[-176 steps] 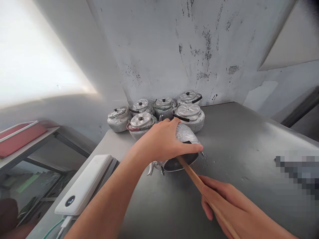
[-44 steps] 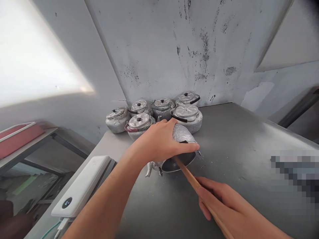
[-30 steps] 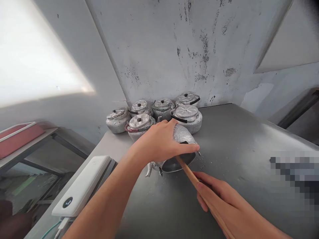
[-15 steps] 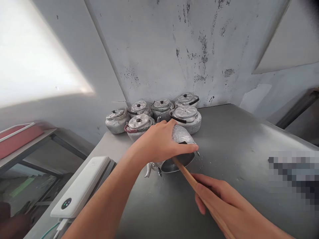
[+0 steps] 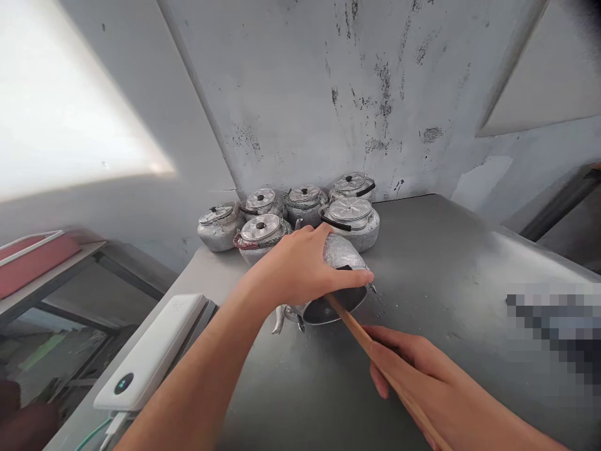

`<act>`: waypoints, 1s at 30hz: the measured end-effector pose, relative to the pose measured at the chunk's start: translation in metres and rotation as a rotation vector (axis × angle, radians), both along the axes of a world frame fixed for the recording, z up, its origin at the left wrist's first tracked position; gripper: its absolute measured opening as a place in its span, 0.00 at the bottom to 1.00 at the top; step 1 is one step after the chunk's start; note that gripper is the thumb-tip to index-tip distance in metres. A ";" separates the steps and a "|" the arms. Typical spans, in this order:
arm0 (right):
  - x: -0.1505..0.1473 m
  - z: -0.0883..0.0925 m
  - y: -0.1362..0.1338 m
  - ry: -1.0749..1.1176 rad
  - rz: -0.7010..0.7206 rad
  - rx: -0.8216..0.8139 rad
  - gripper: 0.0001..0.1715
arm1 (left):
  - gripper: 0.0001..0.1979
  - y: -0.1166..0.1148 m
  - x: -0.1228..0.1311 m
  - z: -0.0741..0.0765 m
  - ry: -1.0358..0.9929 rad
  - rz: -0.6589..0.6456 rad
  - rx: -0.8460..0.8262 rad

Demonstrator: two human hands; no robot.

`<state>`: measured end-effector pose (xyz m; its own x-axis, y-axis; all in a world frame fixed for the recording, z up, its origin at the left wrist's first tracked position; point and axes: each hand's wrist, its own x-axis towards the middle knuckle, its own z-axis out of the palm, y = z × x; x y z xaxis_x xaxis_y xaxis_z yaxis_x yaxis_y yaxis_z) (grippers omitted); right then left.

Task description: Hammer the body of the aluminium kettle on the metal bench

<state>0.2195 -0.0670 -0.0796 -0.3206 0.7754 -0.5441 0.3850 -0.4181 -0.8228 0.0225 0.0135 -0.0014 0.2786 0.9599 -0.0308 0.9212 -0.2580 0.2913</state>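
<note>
A dented metal teapot [image 5: 345, 252] lies tilted on its side, its round mouth facing me and its spout at the lower left. My left hand [image 5: 300, 266] is spread over the body and grips it from above, thumb along the rim side. A wooden stick [image 5: 354, 327] runs into the mouth; its far end is hidden inside. My right hand [image 5: 413, 369] is wrapped round the stick a short way outside the mouth. Behind my left hand stands a lidded teapot [image 5: 261, 233] with a red and green wrapped handle.
Several more lidded teapots [image 5: 351, 216] stand at the back against the stained wall [image 5: 300, 94]. A white power bank [image 5: 150, 351] with a cable lies on the metal table's [image 5: 460, 269] left edge. A pink basket [image 5: 35, 260] sits at far left. A blurred patch covers something at right.
The stick and my right hand have shifted very slightly, to the right. My left hand and the tilted teapot stay in place.
</note>
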 end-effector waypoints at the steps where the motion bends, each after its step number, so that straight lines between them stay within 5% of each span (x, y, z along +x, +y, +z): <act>1: 0.001 0.000 0.000 -0.009 0.017 0.016 0.27 | 0.38 0.000 0.000 0.000 -0.003 -0.004 0.004; 17: -0.004 -0.003 -0.003 0.017 -0.050 -0.042 0.27 | 0.38 -0.002 0.003 -0.001 0.014 -0.013 0.018; 30: -0.004 0.003 -0.009 0.141 -0.043 0.099 0.24 | 0.41 -0.001 0.002 -0.002 0.008 -0.011 0.009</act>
